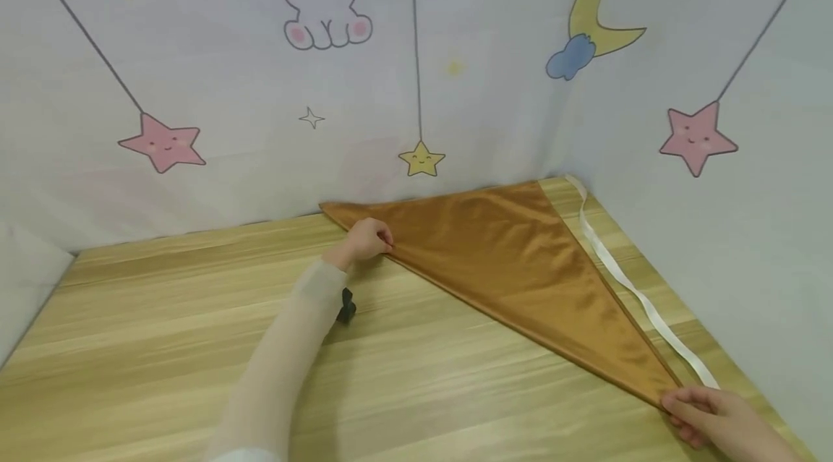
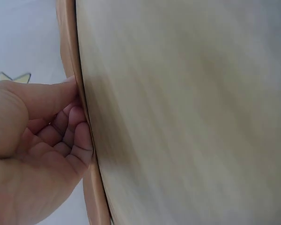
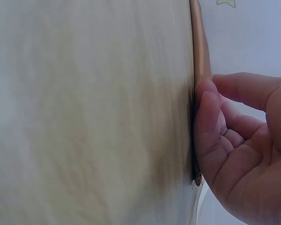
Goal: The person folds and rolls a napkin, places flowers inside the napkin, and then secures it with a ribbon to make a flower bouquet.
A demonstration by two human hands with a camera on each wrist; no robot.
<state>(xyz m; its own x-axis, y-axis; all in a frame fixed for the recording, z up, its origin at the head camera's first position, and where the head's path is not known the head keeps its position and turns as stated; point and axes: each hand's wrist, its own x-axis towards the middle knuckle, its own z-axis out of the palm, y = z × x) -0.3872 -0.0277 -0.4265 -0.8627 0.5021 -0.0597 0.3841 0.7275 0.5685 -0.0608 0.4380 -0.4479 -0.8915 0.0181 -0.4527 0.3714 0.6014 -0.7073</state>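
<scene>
A shiny golden-brown satin cloth (image 1: pixel 481 252) lies on the wood-grain table in a triangle, its long edge slanting down to the right. Near its far left corner, my left hand (image 1: pixel 367 239) pinches that long edge between thumb and fingers. My right hand (image 1: pixel 719 415) holds the near right corner, the thumb on top. In the left wrist view the cloth's edge (image 2: pixel 71 42) runs as a thin strip past the left hand's fingertips. The right wrist view shows the cloth (image 3: pixel 200 42) entering the right hand's grip, with a frayed tip below the fingers.
A white ribbon (image 1: pixel 625 277) trails along the table's right side, beside the cloth. Next to the left forearm lies a small black object (image 1: pixel 348 307), partly hidden by the sleeve. A pale curtain (image 1: pixel 247 86) printed with stars, a rabbit and a moon rises behind the table (image 1: pixel 163 324).
</scene>
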